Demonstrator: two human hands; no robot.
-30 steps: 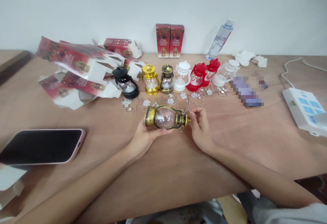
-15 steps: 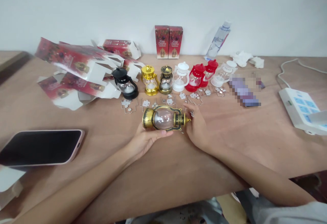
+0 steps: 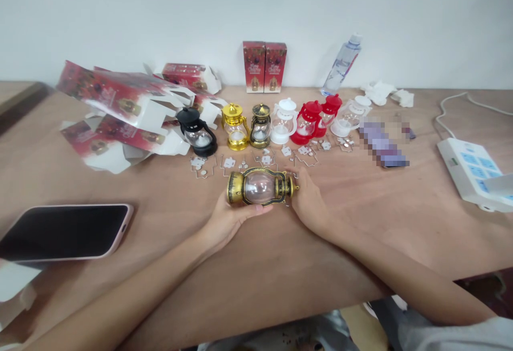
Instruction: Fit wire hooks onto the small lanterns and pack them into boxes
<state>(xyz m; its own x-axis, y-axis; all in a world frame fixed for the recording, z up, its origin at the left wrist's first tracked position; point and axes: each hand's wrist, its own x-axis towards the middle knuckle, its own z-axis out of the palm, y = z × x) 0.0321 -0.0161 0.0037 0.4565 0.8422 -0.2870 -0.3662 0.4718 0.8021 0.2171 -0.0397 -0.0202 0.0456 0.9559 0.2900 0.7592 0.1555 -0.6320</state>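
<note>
The left hand cradles the bronze-gold lantern by its base and underside, fingers curled beneath, thumb along the near edge. The lantern lies on its side above the tabletop, base to the left and ringed cap to the right. The right hand is at the cap end; its fingers are mostly hidden behind the cap, so I cannot tell whether they pinch anything.

To do this well, I would let the left hand bear the weight at the solid base and not squeeze the clear globe, which looks like the weak part. The right hand would do best with light fingertip work, since the cap and side frame seem slim.

A phone lies to the left, well apart from the hands. Just beyond the lantern, bent wires and small white plates are scattered in a band; a low sweep could catch them. Behind these stands a close row: a black lantern, a bright gold lantern, then dark, white and red ones, easily knocked. Opened red cartons heap up at left. Farther back, two upright boxes and a leaning bottle stand by the wall.
</note>
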